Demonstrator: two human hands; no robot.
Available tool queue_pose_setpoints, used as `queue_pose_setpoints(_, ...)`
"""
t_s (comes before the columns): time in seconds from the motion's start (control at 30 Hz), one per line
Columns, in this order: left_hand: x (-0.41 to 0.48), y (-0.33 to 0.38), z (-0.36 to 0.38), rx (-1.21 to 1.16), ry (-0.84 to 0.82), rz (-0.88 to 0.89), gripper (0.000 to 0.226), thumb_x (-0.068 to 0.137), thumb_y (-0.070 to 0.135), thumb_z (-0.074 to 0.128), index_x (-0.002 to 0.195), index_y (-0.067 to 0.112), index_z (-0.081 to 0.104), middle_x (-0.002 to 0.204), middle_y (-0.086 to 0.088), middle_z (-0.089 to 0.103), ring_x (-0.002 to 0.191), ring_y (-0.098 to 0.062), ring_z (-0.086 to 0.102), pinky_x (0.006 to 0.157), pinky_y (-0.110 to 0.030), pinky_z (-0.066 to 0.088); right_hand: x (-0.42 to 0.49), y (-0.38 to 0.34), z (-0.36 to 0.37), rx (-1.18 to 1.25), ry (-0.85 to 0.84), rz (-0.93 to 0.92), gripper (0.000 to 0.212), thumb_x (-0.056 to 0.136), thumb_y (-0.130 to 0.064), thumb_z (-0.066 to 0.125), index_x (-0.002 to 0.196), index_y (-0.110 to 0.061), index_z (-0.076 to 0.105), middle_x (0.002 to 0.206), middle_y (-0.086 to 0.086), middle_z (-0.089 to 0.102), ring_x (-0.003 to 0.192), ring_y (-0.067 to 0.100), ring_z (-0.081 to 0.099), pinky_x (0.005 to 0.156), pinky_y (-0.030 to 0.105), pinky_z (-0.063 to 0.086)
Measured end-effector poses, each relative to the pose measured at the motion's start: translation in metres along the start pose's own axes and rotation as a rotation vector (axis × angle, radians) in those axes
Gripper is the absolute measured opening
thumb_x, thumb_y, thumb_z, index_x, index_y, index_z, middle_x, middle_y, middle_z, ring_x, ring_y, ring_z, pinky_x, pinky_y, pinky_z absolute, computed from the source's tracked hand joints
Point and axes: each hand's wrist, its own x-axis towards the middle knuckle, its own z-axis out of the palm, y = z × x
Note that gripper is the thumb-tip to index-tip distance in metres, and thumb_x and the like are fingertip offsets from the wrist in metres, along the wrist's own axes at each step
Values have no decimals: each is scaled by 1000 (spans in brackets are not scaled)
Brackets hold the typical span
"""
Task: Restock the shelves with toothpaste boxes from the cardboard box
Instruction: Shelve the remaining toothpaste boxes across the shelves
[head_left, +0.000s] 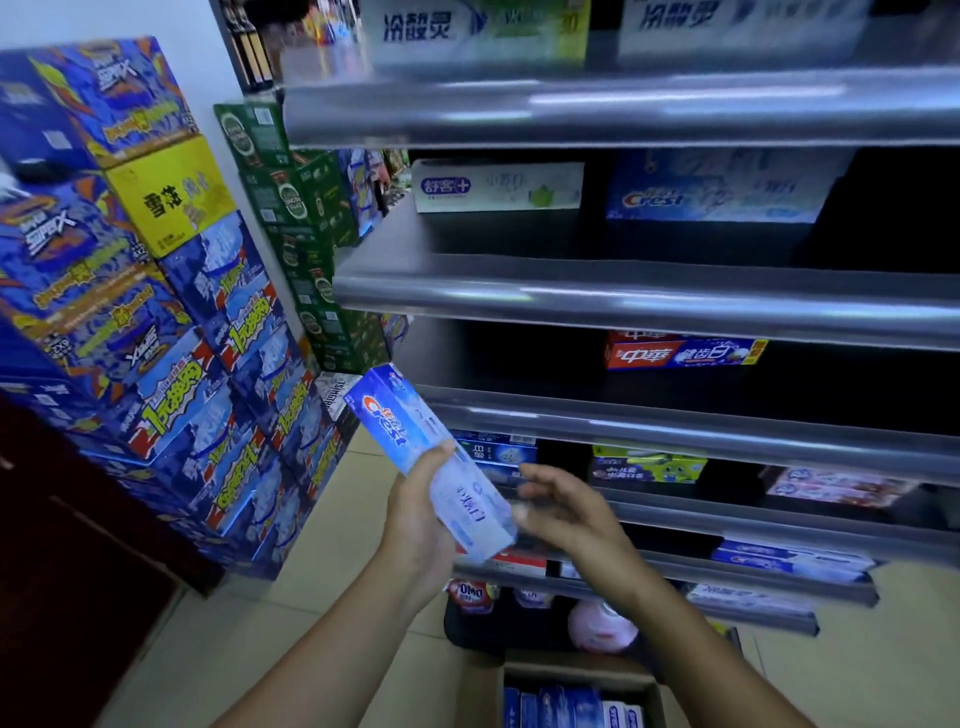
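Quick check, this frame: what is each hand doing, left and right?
Left hand: grips the Crest toothpaste box.
Right hand: open, fingers loose beside the box's lower end; contact cannot be told.

A toothpaste box (427, 460) between the left hand (415, 525) and right hand (563, 512), before the shelves (623, 304).
The cardboard box (576, 670) lies below the fingers (540, 486); stacked cartons (156, 322) stand left of them.
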Motion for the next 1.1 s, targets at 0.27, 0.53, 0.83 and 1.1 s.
queue_pose_setpoints(0.27, -41, -18, 79, -170, -121, -15, 29, 98, 32, 39, 116, 13, 52, 92, -9, 57, 99, -30, 55, 97, -51, 42, -45, -17, -53, 9, 63, -111, 43, 80, -3, 84, 118, -11, 68, 113, 5, 76, 104, 25, 73, 84, 41, 62)
queue_pose_setpoints(0.53, -47, -34, 100, 4, -25, 94, 33, 84, 11, 62, 117, 11, 56, 104, -12, 67, 94, -28, 66, 100, -51, 51, -77, -48, -133, 16, 146, -152, 39, 70, -12, 85, 107, -7, 75, 96, 7, 78, 75, 16, 65, 58, 27, 50)
queue_pose_setpoints(0.83, -56, -21, 118, 188, -77, 311, 29, 74, 9, 75, 101, 10, 65, 93, -7, 75, 83, -19, 71, 81, -34, 59, -106, -77, -200, 63, 202, -213, 53, 63, -13, 84, 114, -7, 72, 91, 7, 77, 84, 18, 68, 72, 31, 53)
queue_pose_setpoints(1.1, -51, 33, 178, 455, -161, 648, 46, 71, 10, 81, 115, 3, 68, 104, -13, 78, 95, -24, 73, 87, -32, 61, -98, -142, -221, 115, 387, -507, 48, 72, 11, 79, 116, -1, 63, 78, 0, 77, 77, 11, 73, 71, 20, 58)
